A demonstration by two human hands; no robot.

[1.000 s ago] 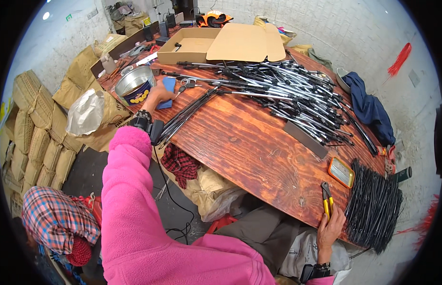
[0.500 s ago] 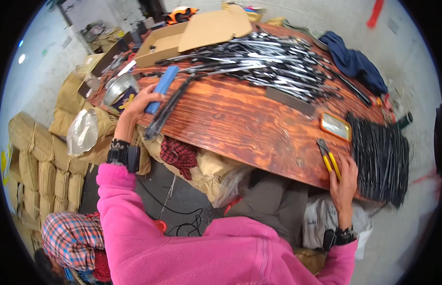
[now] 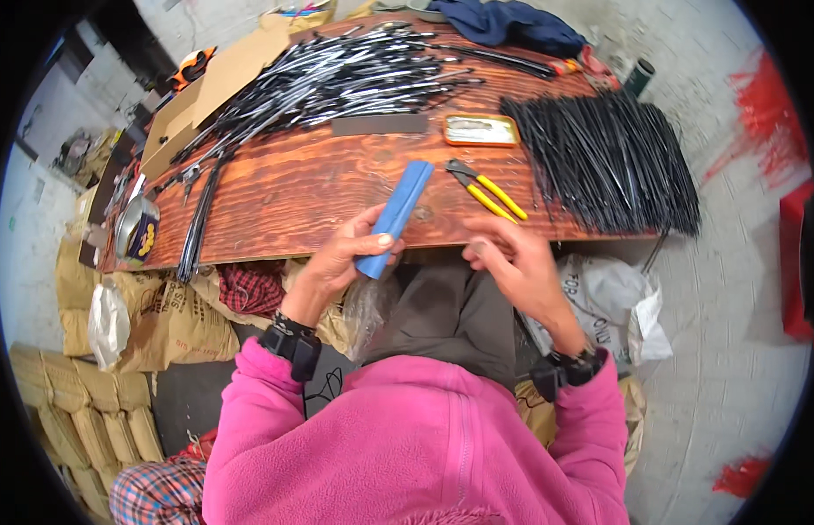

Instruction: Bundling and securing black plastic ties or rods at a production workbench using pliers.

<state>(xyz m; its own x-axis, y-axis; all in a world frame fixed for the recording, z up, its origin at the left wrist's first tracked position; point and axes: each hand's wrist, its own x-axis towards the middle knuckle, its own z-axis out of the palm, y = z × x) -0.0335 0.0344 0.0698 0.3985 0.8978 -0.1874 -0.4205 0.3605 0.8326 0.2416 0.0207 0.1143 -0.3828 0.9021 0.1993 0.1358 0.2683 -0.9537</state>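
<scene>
A blue rectangular bar with a grooved face (image 3: 398, 214) is gripped in my left hand (image 3: 341, 258), tilted up to the right over the table's near edge. The thumb lies across its lower part, the fingers behind it. To the right, my right hand (image 3: 516, 267) hovers by the table edge with fingers half bent, the thumb apart from the index finger and nothing visible between them. Just beyond it, pliers with yellow handles (image 3: 490, 191) lie on the wooden table (image 3: 293, 188), apart from the hand.
A heap of black and silvery rods (image 3: 337, 79) covers the back. Thin black strips (image 3: 608, 162) are laid side by side at right, next to an orange-rimmed tin (image 3: 481, 130). A dark bar (image 3: 379, 125), an opened carton (image 3: 175, 127) and a strip bundle (image 3: 201, 214) lie further left.
My left hand has brought the blue bar from the table's left side to in front of me. My right hand has left the pliers' handles and moved inward. The view has turned right.
</scene>
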